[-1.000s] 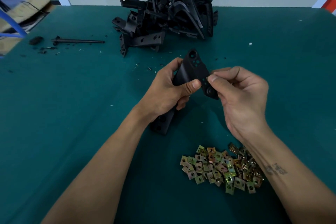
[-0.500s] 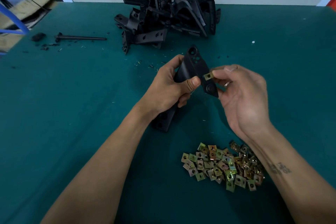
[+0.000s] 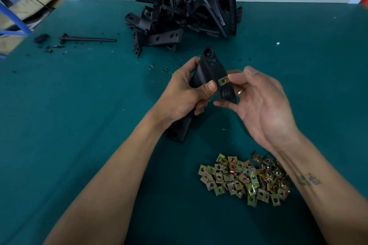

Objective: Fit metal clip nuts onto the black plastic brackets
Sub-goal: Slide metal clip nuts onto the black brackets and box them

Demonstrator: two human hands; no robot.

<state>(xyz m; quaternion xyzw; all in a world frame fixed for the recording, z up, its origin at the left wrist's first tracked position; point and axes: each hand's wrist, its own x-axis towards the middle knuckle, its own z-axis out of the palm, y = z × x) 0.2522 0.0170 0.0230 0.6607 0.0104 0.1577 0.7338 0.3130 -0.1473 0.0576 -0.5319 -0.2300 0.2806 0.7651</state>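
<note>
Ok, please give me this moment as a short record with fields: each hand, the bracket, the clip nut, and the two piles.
left hand: grips the held bracket
right hand: fingers spread, fingertips at the bracket's edge beside the clip nut
held bracket: black, lifted above the table
clip nut: sits on the bracket's right edge
loose clip nuts: pile near the right forearm
bracket pile: far side of the green table

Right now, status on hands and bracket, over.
Left hand grips black bracket. Right hand open, fingertips at bracket's edge. Clip nut seated. Nothing obstructing.
</note>
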